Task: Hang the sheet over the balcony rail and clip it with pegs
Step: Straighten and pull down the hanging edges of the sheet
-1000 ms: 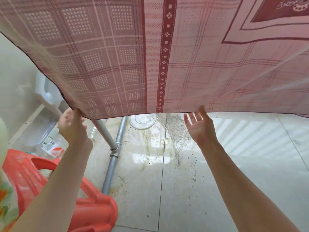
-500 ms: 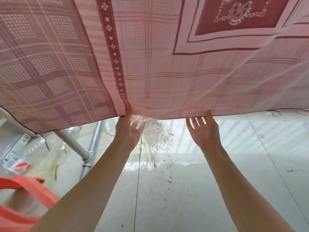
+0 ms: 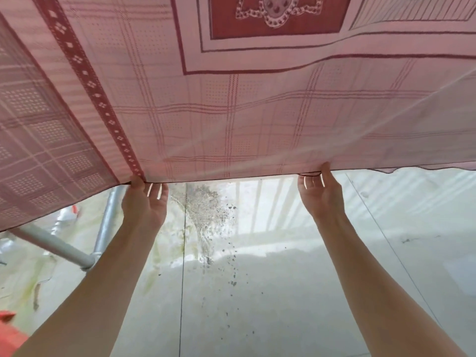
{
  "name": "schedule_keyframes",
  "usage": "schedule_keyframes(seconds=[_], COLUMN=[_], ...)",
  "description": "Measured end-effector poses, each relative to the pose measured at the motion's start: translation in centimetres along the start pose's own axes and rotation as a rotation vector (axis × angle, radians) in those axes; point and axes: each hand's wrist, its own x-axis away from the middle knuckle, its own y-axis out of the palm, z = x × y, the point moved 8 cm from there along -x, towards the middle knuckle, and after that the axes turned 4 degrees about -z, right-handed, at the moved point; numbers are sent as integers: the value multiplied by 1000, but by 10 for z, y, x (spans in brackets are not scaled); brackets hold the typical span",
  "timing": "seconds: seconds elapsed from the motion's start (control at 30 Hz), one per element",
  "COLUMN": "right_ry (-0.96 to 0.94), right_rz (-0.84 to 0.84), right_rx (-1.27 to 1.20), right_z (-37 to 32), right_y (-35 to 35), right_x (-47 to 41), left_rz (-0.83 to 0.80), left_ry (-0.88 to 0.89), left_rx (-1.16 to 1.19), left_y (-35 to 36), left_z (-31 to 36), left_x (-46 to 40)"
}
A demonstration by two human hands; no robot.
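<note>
The sheet [image 3: 257,119] filled the upper part of the view, stretched out above both raised arms. It was pink, with a dark red checked pattern, a dark red band of small diamonds running down its left part, and a dark red panel with an ornament near the top. Its lower hem ran across the middle of the view from left to right.

The left hand [image 3: 144,202] was raised to the hem, just right of the foot of the diamond band. Its thumb lay on the near face of the cloth and its fingers went up behind the hem, pinching the edge. The fingers lay close together with light showing in narrow gaps.

The right hand [image 3: 320,191] was raised to the hem further right, well apart from the left hand. Its thumb pressed the near face of the cloth and its fingers passed behind the edge, pinching it. The fingertips were hidden by the cloth.

Below the sheet lay a pale tiled floor [image 3: 283,292], with a patch of grit and dark specks [image 3: 208,217] between the two arms. A grey metal pipe [image 3: 51,243] crossed the lower left, joined to a second pipe at a fitting. An orange-red object [image 3: 10,336] sat at the bottom left corner; its kind could not be told.
</note>
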Motion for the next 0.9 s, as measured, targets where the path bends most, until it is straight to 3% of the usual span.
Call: schedule_keyframes(seconds=[0.17, 0.37, 0.5, 0.77, 0.9], right_ry=[20, 88, 75, 46, 36], right_rz=[76, 217, 287, 228, 201], right_rx=[34, 100, 222, 299, 301], right_z=[-6, -59, -112, -197, -256], right_y=[-5, -24, -44, -101, -126], right_x=[0, 33, 39, 24, -4], left_rz=[-212, -111, -241, -396, -410], left_ry=[-242, -383, -458, -576, -534], left_rx=[-35, -16, -86, -190, -161], left_y=[48, 60, 84, 161, 192], left_z=[-64, -96, -123, -251, -311], left_x=[32, 60, 74, 134, 156])
